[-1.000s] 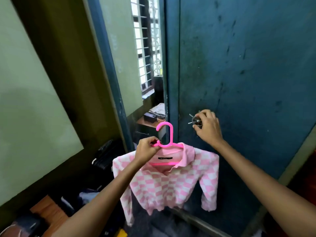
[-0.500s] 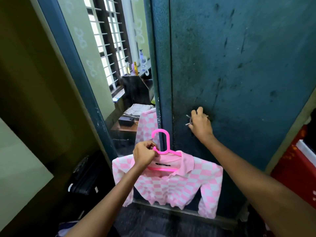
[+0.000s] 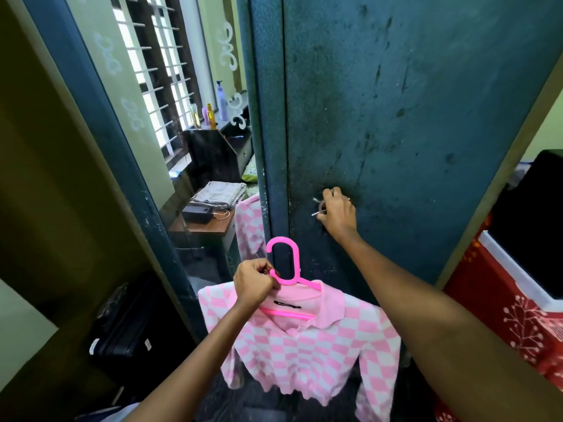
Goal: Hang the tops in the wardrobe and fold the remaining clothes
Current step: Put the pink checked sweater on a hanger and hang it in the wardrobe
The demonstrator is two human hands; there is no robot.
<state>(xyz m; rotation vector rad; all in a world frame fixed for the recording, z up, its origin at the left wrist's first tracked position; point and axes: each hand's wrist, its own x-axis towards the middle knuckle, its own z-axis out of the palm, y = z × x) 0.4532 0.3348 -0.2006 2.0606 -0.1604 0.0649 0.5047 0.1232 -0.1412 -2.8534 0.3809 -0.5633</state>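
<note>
Careful: your right hand [image 3: 336, 213] grips metal wardrobe handle [image 3: 320, 206], left hand [image 3: 254, 284] pinches pink plastic hanger [image 3: 285, 271] carrying pink-white checked top [image 3: 304, 348]; door swing may snag sleeve.

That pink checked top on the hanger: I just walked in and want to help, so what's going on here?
A person is about to hang it up. The left hand holds the pink hanger carrying the pink checked top. The right hand grips the metal handle of the dark blue wardrobe door. The top is not yet inside the wardrobe.
</note>
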